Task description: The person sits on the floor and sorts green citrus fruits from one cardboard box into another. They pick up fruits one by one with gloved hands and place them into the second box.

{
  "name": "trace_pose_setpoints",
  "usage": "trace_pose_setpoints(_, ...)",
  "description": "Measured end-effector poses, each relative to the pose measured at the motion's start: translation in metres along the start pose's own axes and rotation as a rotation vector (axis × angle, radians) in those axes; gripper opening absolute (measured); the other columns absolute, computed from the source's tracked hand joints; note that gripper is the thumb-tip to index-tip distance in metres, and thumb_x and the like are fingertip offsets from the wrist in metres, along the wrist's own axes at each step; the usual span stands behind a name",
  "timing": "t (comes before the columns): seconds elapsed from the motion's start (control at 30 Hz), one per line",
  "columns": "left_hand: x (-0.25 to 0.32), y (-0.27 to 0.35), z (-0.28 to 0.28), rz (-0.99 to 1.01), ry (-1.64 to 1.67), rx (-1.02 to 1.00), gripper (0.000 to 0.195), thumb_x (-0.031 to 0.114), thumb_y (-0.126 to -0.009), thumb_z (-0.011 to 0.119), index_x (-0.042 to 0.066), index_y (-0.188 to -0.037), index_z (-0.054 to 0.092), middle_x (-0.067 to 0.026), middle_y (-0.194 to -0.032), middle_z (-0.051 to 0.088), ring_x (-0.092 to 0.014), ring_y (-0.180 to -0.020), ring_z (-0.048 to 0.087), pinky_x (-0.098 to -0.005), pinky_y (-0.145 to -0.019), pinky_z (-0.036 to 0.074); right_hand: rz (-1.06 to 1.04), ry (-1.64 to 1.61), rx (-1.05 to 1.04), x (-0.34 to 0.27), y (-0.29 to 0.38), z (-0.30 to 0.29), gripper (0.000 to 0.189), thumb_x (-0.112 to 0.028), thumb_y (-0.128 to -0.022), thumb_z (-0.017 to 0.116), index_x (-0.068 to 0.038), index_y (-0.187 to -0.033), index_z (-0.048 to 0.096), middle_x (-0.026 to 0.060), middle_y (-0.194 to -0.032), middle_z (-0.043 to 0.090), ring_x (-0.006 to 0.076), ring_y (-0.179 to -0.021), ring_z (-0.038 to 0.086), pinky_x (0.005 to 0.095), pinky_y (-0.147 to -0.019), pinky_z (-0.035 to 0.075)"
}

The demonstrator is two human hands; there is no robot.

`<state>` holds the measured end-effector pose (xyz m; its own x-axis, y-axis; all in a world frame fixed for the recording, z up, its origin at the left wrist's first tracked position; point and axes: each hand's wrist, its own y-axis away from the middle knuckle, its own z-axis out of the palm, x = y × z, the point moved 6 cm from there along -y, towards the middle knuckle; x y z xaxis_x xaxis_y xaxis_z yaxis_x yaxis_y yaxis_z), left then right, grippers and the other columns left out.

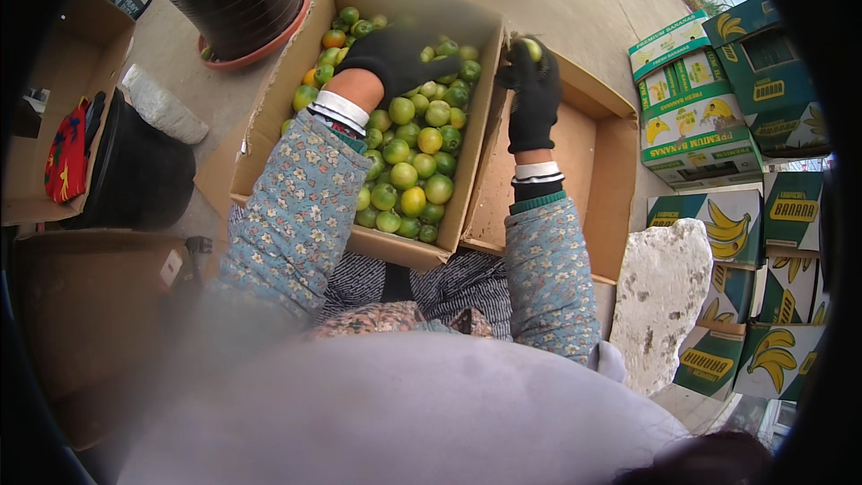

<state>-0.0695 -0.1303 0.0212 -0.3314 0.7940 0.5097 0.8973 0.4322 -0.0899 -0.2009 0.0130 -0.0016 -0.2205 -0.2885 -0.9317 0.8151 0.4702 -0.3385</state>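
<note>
A cardboard box (pixel 269 122) full of green tomatoes (pixel 404 176), a few turning yellow or orange, lies before me. Over the tomatoes in its upper part is my left hand (pixel 397 57) in a black glove; blur covers its fingers, so whether it grips one is hidden. My right hand (pixel 534 91), gloved in black too, is raised over the upper left corner of a second cardboard box (pixel 613 188). Its fingers are closed on a small green tomato (pixel 531 49). The visible floor of that second box is bare cardboard with small specks.
Stacked banana boxes (pixel 700 114) and a rough white stone block (pixel 663 303) stand at the right. On the left are a black bucket (pixel 145 162), another pale block (pixel 165 104), open cartons (pixel 101 283) and a stack of dark pots (pixel 222 0) on a reddish saucer.
</note>
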Motion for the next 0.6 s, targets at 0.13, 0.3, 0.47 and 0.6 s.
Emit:
trace_pose_setpoints(0.13,-0.026,0.002,0.022,-0.107,-0.393,-0.164,0.043,0.040,-0.074,0.061,0.014,-0.108,0.064,-0.0135,-0.104,0.065,-0.030,-0.101,0.060,-0.0414,-0.083,0.049,0.446,-0.587,0.214,0.074,-0.009,-0.042,0.028,-0.033,-0.090,0.059,-0.005,-0.092,0.055,0.0070,-0.081,0.063,0.0233,-0.070,0.061,0.0323,-0.063,0.050)
trace_pose_setpoints(0.3,-0.001,0.003,0.023,-0.126,-0.459,-0.041,0.025,0.018,-0.071,0.057,0.016,-0.092,0.071,-0.0126,-0.099,0.067,-0.030,-0.095,0.063,-0.0387,-0.080,0.050,0.130,0.115,0.040,0.128,-0.028,-0.089,0.031,-0.035,-0.091,0.055,-0.005,-0.097,0.052,0.0147,-0.092,0.063,0.0320,-0.089,0.060,0.0407,-0.073,0.050)
trace_pose_setpoints(0.47,-0.014,0.000,0.011,-0.167,-0.195,0.005,0.046,0.048,-0.074,0.061,0.009,-0.099,0.063,-0.0151,-0.094,0.065,-0.032,-0.087,0.063,-0.0426,-0.077,0.049,0.387,-0.457,0.235,0.068,-0.011,-0.039,0.038,-0.028,-0.094,0.052,-0.002,-0.122,0.050,0.0162,-0.110,0.059,0.0273,-0.095,0.060,0.0366,-0.083,0.051)
trace_pose_setpoints(0.6,0.000,-0.008,0.007,0.076,0.229,0.244,0.051,0.050,-0.086,0.054,0.003,-0.106,0.060,-0.0146,-0.092,0.065,-0.029,-0.085,0.062,-0.0357,-0.075,0.047,-0.329,0.174,-0.197,-0.031,0.009,0.016,0.039,-0.011,-0.085,0.063,-0.005,-0.123,0.053,0.0098,-0.103,0.061,0.0203,-0.087,0.062,0.0307,-0.077,0.052)
